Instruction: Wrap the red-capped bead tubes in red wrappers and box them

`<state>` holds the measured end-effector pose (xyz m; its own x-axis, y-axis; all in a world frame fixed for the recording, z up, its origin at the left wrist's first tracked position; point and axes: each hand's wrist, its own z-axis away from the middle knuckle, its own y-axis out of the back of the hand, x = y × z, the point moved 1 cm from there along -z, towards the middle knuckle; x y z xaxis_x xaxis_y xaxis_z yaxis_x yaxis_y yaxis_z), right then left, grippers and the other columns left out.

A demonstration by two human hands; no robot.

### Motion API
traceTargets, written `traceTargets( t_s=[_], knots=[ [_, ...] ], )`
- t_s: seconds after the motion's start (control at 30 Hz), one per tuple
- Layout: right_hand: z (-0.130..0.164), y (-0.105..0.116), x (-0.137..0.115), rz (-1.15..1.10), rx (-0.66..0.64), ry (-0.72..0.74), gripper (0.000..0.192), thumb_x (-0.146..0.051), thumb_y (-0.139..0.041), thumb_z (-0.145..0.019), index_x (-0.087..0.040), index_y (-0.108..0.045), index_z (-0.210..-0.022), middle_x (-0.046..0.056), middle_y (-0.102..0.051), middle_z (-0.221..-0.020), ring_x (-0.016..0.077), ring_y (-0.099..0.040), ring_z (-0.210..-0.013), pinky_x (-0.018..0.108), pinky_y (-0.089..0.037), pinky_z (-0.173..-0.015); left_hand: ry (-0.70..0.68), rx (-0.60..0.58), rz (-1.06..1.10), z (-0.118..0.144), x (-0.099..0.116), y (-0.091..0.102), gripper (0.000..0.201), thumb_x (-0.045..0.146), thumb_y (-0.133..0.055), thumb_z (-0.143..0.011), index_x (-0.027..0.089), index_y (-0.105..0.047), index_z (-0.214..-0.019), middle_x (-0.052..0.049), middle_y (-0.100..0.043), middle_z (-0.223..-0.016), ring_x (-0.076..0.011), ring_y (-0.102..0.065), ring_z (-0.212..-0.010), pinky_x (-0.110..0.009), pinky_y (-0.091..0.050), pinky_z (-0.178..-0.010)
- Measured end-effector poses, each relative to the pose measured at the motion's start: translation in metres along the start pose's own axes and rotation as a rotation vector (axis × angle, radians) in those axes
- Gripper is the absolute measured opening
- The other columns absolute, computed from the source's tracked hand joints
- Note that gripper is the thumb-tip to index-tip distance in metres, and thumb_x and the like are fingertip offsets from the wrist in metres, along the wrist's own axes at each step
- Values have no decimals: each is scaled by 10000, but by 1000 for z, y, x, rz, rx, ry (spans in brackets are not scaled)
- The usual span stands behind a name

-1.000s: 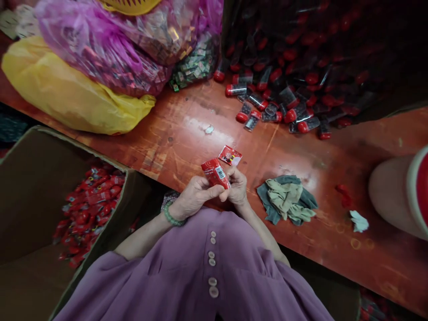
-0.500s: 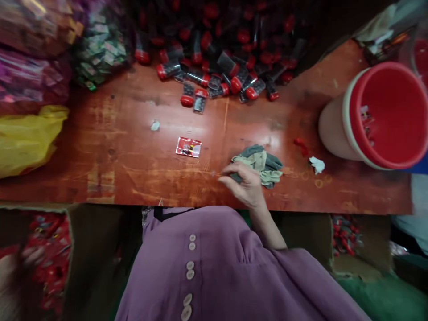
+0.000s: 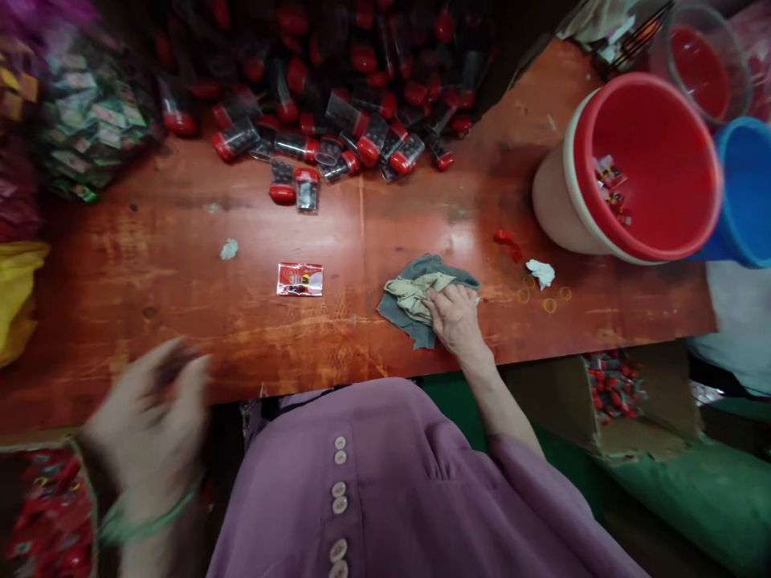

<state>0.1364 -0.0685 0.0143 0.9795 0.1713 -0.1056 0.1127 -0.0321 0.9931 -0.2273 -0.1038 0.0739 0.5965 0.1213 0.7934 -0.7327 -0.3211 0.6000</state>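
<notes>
My right hand [image 3: 456, 317] rests on a crumpled grey-green cloth [image 3: 415, 299], its fingers curled into the folds. Blurred by motion, my left hand [image 3: 150, 417] is over the front left edge of the table, thumb and fingers bent toward each other. Whether anything is between them I cannot make out. A small red printed packet [image 3: 299, 279] lies flat on the table between my hands. Below the left hand, an open cardboard box [image 3: 90, 498] holds many similar red packets [image 3: 48, 514].
Clear tubes with red caps [image 3: 307, 190] are heaped at the back. A red-lined bucket [image 3: 647, 233] and a blue one [image 3: 747, 193] stand right. Near them lie white scrap [image 3: 540, 274], a red strip [image 3: 509, 242] and rubber bands [image 3: 549, 305]. Bags of packets [image 3: 90, 112] fill the left.
My left hand has come up from the box of red packets to the table edge. My right hand has moved onto the cloth, which is more spread out. The view has shifted right.
</notes>
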Motion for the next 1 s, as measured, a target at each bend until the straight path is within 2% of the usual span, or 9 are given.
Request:
traceTargets(
  t_s=[0.13,0.2,0.27,0.33,0.47,0.6,0.77,0.9,1.0],
  knots=[
    [-4,4,11,-118,69,76,301,-346,-491,-970,-168,-716,-881,69,-591,-733,220,-508,-768,367,-348,-772,-717,-501,-62,-19,56,-123,289,262,-500,-945,144,-636,-1171,-125,-691,-1143,-256,-628,-1040,-397,-503,-913],
    [-5,4,16,-165,111,93,323,-358,-521,-953,-177,-671,-732,54,-585,-669,206,-515,-710,351,-365,-739,-930,-619,-181,-20,82,-175,340,206,-413,-971,96,-573,-1251,-164,-638,-1226,-266,-592,-1074,-395,-474,-905],
    [-5,5,19,-223,142,86,351,-345,-527,-944,-190,-610,-640,42,-580,-617,196,-519,-654,340,-387,-702,-1058,-685,-275,-16,98,-208,367,178,-343,-981,61,-537,-1270,-181,-613,-1225,-281,-560,-1089,-403,-447,-877],
    [-5,7,20,-303,136,62,330,-319,-535,-934,-198,-597,-634,35,-594,-600,190,-533,-621,332,-413,-678,-1118,-730,-325,-11,103,-223,351,167,-301,-984,59,-559,-1196,-174,-612,-1157,-280,-547,-1067,-404,-422,-857],
    [-6,23,23,-463,-29,4,263,-285,-539,-928,-200,-662,-712,37,-645,-629,180,-582,-592,314,-466,-628,-1133,-783,-341,-9,96,-229,329,166,-267,-992,97,-576,-1083,-149,-602,-1054,-259,-554,-1011,-390,-401,-833],
    [-19,50,33,-545,-185,-14,224,-238,-516,-917,-207,-729,-857,63,-728,-793,197,-678,-709,314,-525,-665,-1060,-812,-309,-14,94,-241,333,154,-274,-986,101,-587,-1089,-145,-620,-1026,-258,-609,-939,-399,-428,-798],
    [-86,76,15,-512,0,-1,173,-295,-589,-898,-189,-721,-864,66,-740,-811,193,-673,-730,309,-503,-695,-924,-876,-182,-18,103,-255,357,342,-377,-1003,101,-638,-1032,-161,-666,-990,-282,-646,-954,-400,-478,-752],
    [-161,66,-48,-419,-64,251,247,-344,-594,-921,-173,-698,-776,59,-705,-746,172,-628,-689,285,-446,-667,-921,-865,-88,-30,99,-217,291,315,-458,-979,100,-645,-1036,-134,-688,-979,-271,-649,-966,-403,-519,-815],
    [-204,47,-93,-342,-124,280,263,-379,-558,-954,-170,-702,-1021,71,-723,-847,185,-650,-764,286,-457,-713,-970,-777,-99,-44,78,-163,248,149,-434,-956,86,-640,-1080,-142,-693,-1045,-251,-655,-996,-394,-541,-876]
  ],
)
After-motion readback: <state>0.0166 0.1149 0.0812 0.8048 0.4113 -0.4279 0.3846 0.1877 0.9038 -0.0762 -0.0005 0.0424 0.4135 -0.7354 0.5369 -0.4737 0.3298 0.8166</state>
